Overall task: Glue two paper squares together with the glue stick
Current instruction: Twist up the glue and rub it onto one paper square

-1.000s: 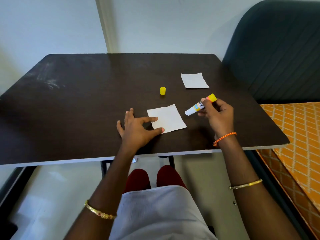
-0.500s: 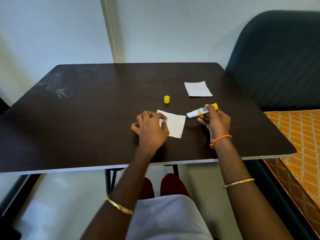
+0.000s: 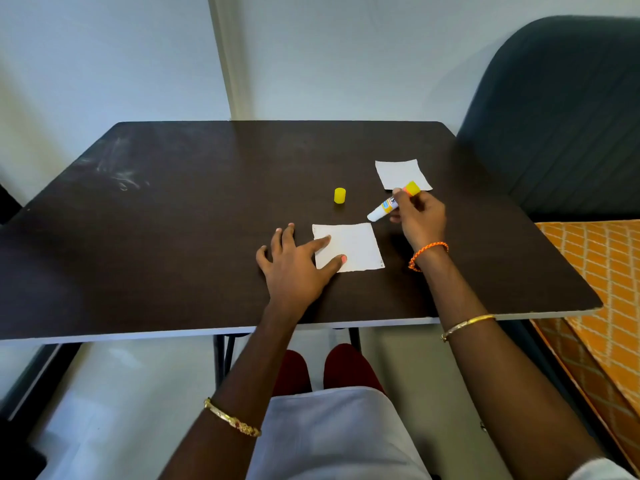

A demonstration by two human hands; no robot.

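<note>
A white paper square (image 3: 356, 245) lies flat near the middle of the dark table (image 3: 173, 237). My left hand (image 3: 294, 268) rests spread on the table, its forefinger and thumb pressing the square's left edge. My right hand (image 3: 420, 220) holds an uncapped glue stick (image 3: 389, 204) with a yellow end, its white tip pointing down-left just above the square's far right corner. A second white paper square (image 3: 398, 173) lies farther back on the right, partly behind the stick's end. The yellow cap (image 3: 339, 195) stands upright between the two squares.
A dark upholstered chair back (image 3: 554, 116) rises at the table's right. An orange patterned cover (image 3: 609, 271) lies beside the table's right edge. The wall runs close behind the far edge. My knees show under the near edge.
My left hand has laid the near paper square flat again and spread its fingers on the left edge. My right hand has lifted the glue stick slightly toward the far square.
</note>
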